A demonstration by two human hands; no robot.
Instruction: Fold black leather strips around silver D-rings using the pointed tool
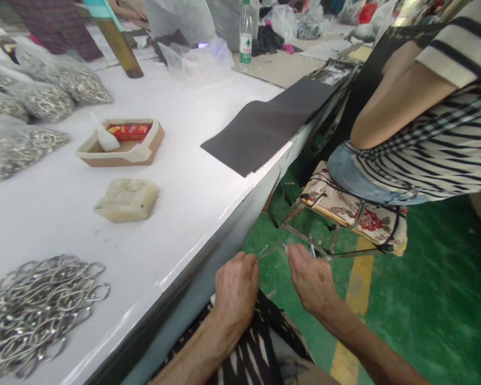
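Note:
My left hand [236, 289] and my right hand [310, 275] are held close together over my lap, beside the edge of the white table [184, 176]. Both are closed in a pinch. A thin needle-like metal piece [263, 250] sticks out of my left fingers toward the right hand. My right fingers pinch something thin that I cannot make out. A pile of metal rings [36, 310] lies on the table to my left.
On the table lie a pale wax-like block [127, 199], a cardboard tray [122, 141] with a red packet, bags of metal rings [44, 96], dark sheets [264, 125] and a bottle [246, 36]. A person in a striped shirt [436, 128] sits on a cushioned stool [356, 211].

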